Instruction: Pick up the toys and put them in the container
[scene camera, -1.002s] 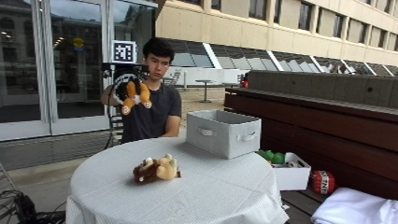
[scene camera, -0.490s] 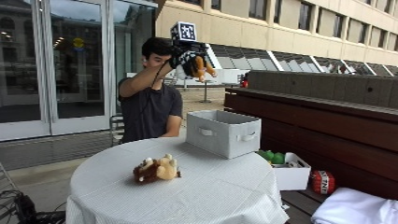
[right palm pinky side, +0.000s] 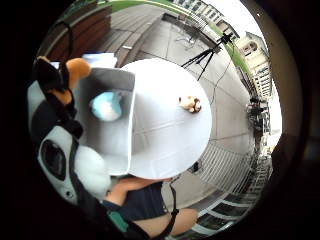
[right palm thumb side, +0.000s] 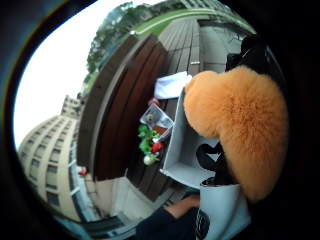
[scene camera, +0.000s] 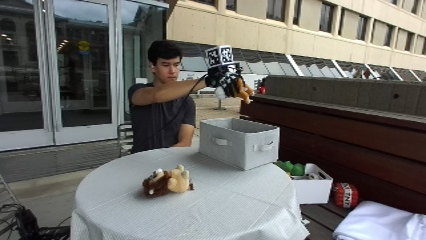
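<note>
A round table (scene camera: 219, 210) draped in a pale, finely striped cloth was seen from the outside view, with a person seated behind it. Near its far edge stood a light grey rectangular fabric container (scene camera: 238, 141) with cut-out handles, open at the top. A pale blue soft item (right palm pinky side: 106, 106) was visible inside it in the little-finger-side palm view. Beside the table, on the wooden decking, sat a small white box (scene camera: 311, 184) of green and red toys.

Toward the front of the tablecloth lay a brown and tan plush animal (scene camera: 166, 181), well apart from the container and untouched.

The black-gloved right hand (scene camera: 225, 80) was held raised above the container, roughly over its far side. Its fingers were curled around a plush toy with orange, white and black fur (scene camera: 241, 89), part of which hung below the glove. In the thumb-side palm view the orange fur filled much of the frame, with the open container seen below it.

The step in hand was judged to be the placing of the first toy: it had been carried over the container but not yet released. The next move would call for the hand to be lowered toward the opening and the fingers opened so that the toy fell inside. After that, the plush animal on the cloth would remain to be collected.
</note>
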